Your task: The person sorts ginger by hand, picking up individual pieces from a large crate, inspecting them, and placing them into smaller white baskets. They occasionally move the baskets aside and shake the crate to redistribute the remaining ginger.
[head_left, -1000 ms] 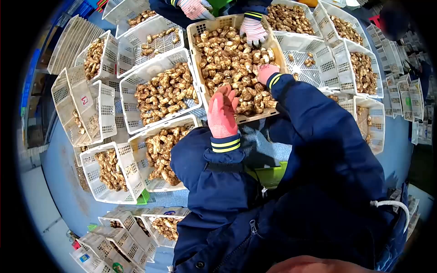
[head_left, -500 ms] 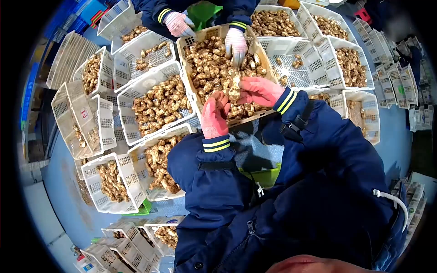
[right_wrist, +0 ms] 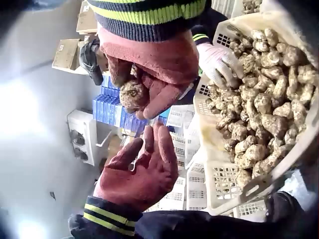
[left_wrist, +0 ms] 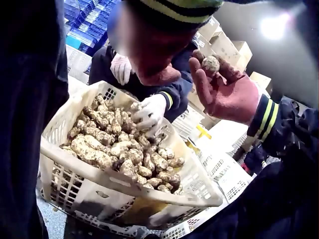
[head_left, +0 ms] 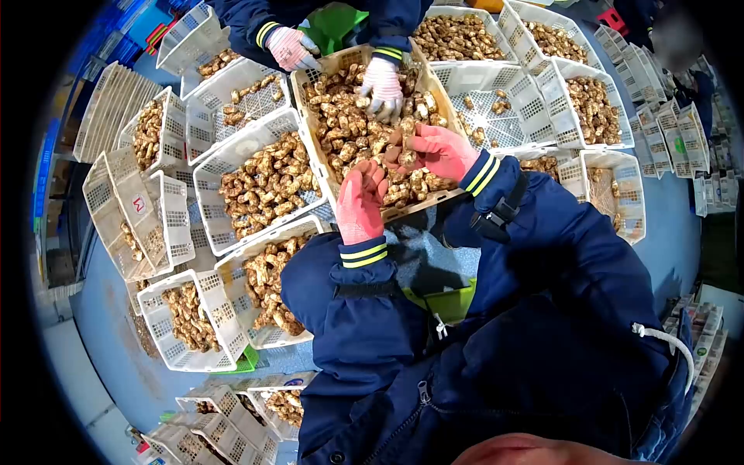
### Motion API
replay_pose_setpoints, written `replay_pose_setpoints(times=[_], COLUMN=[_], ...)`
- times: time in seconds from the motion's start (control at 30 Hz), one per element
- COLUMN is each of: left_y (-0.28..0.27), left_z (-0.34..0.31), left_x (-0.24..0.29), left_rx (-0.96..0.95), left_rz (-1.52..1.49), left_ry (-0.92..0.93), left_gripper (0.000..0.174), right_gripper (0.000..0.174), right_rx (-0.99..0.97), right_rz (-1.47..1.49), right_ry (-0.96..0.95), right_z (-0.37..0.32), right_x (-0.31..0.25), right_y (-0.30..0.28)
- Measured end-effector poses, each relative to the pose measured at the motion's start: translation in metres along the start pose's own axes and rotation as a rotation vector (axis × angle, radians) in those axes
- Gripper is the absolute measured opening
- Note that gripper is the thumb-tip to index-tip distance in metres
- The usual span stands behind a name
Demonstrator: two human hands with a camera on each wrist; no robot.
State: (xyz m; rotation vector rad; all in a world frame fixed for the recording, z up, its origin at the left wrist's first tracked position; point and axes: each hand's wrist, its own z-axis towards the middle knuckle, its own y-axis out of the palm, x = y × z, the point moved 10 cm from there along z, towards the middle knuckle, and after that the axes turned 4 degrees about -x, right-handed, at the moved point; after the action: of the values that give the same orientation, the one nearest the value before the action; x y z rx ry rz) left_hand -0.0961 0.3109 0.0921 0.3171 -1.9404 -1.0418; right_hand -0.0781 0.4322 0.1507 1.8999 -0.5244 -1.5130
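Note:
My right hand (head_left: 448, 151), in a pink glove with darkened fingers, pinches a stubby, brown-stained mushroom (right_wrist: 133, 95) above the near part of a cream crate (head_left: 324, 167). In the right wrist view its rounded end points out between thumb and fingers. Beside it, my left hand (head_left: 360, 203) is raised with its palm turned inward, fingers loosely bent and nothing in it; the right wrist view shows this hand (right_wrist: 142, 174) apart from the mushroom. Many similar mushrooms (left_wrist: 119, 142) fill the crate. Across from me, another person's white-gloved hand (head_left: 382, 87) touches the pile.
That person's other hand (head_left: 294, 48) rests near the crate's far left corner. White perforated crates stand on both sides, one well filled with mushrooms (head_left: 271, 182) at left, another with only several pieces (head_left: 504, 116) at right. A green object (head_left: 449, 301) lies below my forearms.
My right hand has come up from the pile with a mushroom, now turned between its fingers. My left hand has stayed raised and bare of objects. The other person's hand shifted over the pile.

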Motion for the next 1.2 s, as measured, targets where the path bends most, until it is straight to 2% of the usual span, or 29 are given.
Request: replay_pose_setpoints(times=[0.1,0.17,0.23,0.3,0.33,0.37,0.43,0.47,0.5,0.57,0.6,0.63,0.67,0.7,0.77,0.8,0.93,1.1,1.2], left_y=[-0.001,-0.001,-0.006,-0.008,-0.009,-0.012,0.003,0.015,0.027,0.027,0.028,0.028,0.036,0.037,0.044,0.033,0.028,0.023,0.012], left_z=[0.000,0.000,0.001,0.004,0.005,0.005,0.001,0.001,0.000,-0.002,-0.002,0.000,0.001,0.001,0.000,-0.001,0.004,0.002,0.002], left_x=[-0.001,0.000,0.000,-0.003,-0.008,-0.014,-0.015,-0.009,-0.003,-0.004,-0.005,-0.005,0.001,0.001,0.008,0.006,-0.001,-0.007,-0.006], left_rx=[-0.013,-0.005,0.045,0.056,0.068,0.083,0.083,-0.006,-0.099,-0.095,-0.087,-0.082,-0.191,-0.213,-0.265,-0.144,-0.136,-0.161,-0.057], left_rz=[-0.011,0.005,0.030,0.019,-0.001,-0.021,-0.041,-0.132,-0.223,-0.343,-0.394,-0.444,-0.546,-0.595,-0.617,-0.546,-0.561,-0.401,-0.370], left_ry=[0.007,0.010,0.013,0.031,-0.001,-0.032,-0.152,-0.106,-0.059,-0.058,-0.056,-0.053,-0.030,-0.033,0.005,0.015,-0.001,-0.001,0.006], left_gripper=[0.043,0.044,0.043,0.044,0.046,0.049,0.054,0.053,0.053,0.043,0.040,0.037,0.033,0.032,0.032,0.033,0.034,0.038,0.036], right_gripper=[0.030,0.026,0.025,0.038,0.053,0.058,0.053,0.044,0.038,0.035,0.034,0.032,0.033,0.033,0.033,0.033,0.033,0.032,0.031], right_rx=[0.039,0.120,0.108,0.151,0.245,0.237,0.037,0.012,0.055,-0.056,0.081,0.187,0.197,0.204,0.236,0.246,0.239,0.285,0.269], right_rz=[-0.065,-0.170,-0.356,-0.291,-0.332,-0.495,-0.827,-0.930,-0.814,-0.769,-0.821,-1.134,-1.017,-0.899,-0.706,-0.793,-0.957,-0.850,-0.836], right_ry=[0.005,0.091,0.120,0.136,0.102,0.122,0.165,0.090,0.032,-0.001,0.013,-0.032,-0.081,-0.127,-0.092,-0.095,-0.120,-0.074,-0.089], right_z=[-0.003,-0.003,0.000,-0.003,-0.008,-0.005,-0.001,-0.009,-0.005,-0.005,-0.008,-0.013,-0.014,-0.015,-0.015,-0.016,-0.017,-0.016,-0.014], right_x=[0.001,0.011,0.016,0.023,0.019,0.020,0.018,0.004,0.008,0.000,-0.007,-0.022,-0.024,-0.025,-0.020,-0.022,-0.027,-0.020,-0.015], right_y=[0.000,-0.009,-0.017,-0.021,-0.019,-0.020,0.013,0.035,0.027,0.046,0.036,0.029,0.028,0.027,0.020,0.021,0.024,0.003,-0.005])
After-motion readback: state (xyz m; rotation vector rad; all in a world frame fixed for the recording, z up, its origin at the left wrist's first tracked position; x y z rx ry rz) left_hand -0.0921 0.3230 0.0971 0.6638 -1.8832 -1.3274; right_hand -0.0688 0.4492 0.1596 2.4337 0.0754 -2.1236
